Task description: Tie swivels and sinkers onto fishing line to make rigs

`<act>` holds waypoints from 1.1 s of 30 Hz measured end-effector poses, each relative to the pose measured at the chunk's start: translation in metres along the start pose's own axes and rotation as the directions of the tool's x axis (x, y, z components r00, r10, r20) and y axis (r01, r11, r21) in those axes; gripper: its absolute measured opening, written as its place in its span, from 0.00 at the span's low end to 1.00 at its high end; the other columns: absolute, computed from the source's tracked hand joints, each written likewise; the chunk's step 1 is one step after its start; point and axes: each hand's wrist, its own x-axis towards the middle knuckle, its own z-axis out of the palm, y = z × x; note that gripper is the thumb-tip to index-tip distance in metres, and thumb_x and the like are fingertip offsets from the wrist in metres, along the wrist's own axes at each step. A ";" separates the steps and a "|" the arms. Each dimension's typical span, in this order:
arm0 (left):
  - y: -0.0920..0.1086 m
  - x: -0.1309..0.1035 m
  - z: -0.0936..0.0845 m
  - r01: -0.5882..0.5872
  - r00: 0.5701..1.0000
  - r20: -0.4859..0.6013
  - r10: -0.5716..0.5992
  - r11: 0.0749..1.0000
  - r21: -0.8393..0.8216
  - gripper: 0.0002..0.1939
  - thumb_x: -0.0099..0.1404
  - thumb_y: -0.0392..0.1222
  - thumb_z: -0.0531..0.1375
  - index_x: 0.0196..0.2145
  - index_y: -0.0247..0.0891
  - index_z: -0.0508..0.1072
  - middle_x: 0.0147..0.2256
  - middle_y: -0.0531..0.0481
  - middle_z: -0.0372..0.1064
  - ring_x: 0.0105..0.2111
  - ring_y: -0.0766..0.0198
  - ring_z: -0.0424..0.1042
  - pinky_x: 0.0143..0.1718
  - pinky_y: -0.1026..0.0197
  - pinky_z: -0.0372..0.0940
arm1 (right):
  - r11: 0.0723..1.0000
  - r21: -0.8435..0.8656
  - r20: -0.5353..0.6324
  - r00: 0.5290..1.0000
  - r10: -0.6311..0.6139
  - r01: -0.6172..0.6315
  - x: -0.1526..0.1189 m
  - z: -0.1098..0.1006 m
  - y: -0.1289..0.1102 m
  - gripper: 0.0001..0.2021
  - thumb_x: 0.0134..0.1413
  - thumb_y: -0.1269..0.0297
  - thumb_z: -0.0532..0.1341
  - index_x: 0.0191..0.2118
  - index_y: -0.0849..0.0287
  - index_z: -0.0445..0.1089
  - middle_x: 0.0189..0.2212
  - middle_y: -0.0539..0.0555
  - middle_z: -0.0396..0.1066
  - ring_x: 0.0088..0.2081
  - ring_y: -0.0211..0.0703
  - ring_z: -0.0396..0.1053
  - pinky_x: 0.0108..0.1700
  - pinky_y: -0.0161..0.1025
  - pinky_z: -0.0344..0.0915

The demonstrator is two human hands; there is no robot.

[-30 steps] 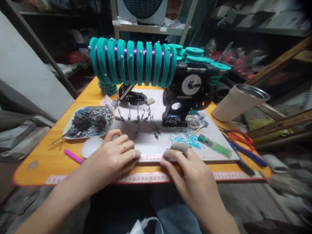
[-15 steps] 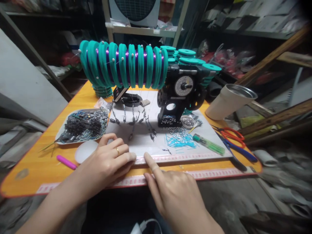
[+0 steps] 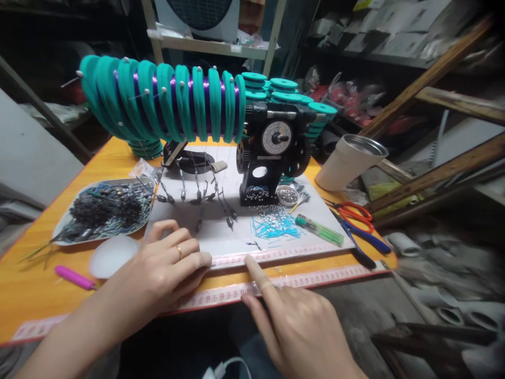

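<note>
My left hand [image 3: 168, 268], with a gold ring, rests at the front edge of the white board [image 3: 229, 234]. Its thumb and index finger are pressed together over the measuring strip [image 3: 272, 255] along that edge; what they hold, if anything, is too small to see. My right hand [image 3: 295, 321] has its index finger stretched out, the tip on the same strip, and its thumb apart over a second strip [image 3: 335, 277] on the table edge. Beyond them lie a small dark piece [image 3: 254, 245], light-blue tubes with silvery beads [image 3: 276, 223], and several dark weighted pieces [image 3: 199, 196].
Teal spools [image 3: 181, 102] with purple line sit on a black geared stand [image 3: 262, 173]. A tray of dark parts [image 3: 106, 208], a white lid [image 3: 112, 257] and a pink tool [image 3: 74, 277] lie left. A green tube [image 3: 319, 230], pliers [image 3: 365, 237] and a tilted cup [image 3: 351, 162] stand right.
The view has turned slightly right, so the table items appear further left. My right index fingertip has slid right along the strip, widening the gap from my left fingertips.
</note>
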 end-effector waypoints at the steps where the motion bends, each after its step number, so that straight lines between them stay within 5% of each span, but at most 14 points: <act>1: 0.001 0.000 0.000 0.002 1.000 0.008 -0.002 1.000 0.001 0.07 0.70 0.30 0.56 0.38 0.39 0.70 0.27 0.54 0.66 0.31 0.62 0.63 0.46 0.51 0.53 | 1.000 -0.002 -0.011 1.000 0.002 -0.002 0.000 -0.001 0.001 0.22 0.71 0.63 0.51 0.62 0.72 0.65 0.20 0.48 0.70 0.20 0.40 0.70 0.25 0.42 0.55; 20: 0.004 0.006 0.003 -0.006 1.000 0.017 0.006 1.000 0.009 0.06 0.69 0.30 0.58 0.40 0.39 0.71 0.28 0.53 0.68 0.31 0.61 0.65 0.44 0.50 0.54 | 0.999 0.007 -0.057 0.998 0.034 -0.034 -0.006 -0.001 0.012 0.21 0.73 0.63 0.48 0.60 0.69 0.69 0.18 0.47 0.69 0.18 0.40 0.70 0.24 0.41 0.56; 33: -0.001 -0.006 -0.003 0.027 0.999 -0.031 -0.025 0.997 0.077 0.08 0.66 0.30 0.62 0.40 0.41 0.72 0.32 0.51 0.75 0.42 0.54 0.72 0.49 0.48 0.56 | 1.000 0.012 -0.070 0.997 0.024 -0.023 -0.010 0.001 0.015 0.22 0.73 0.61 0.49 0.62 0.69 0.67 0.19 0.47 0.69 0.19 0.39 0.70 0.25 0.41 0.56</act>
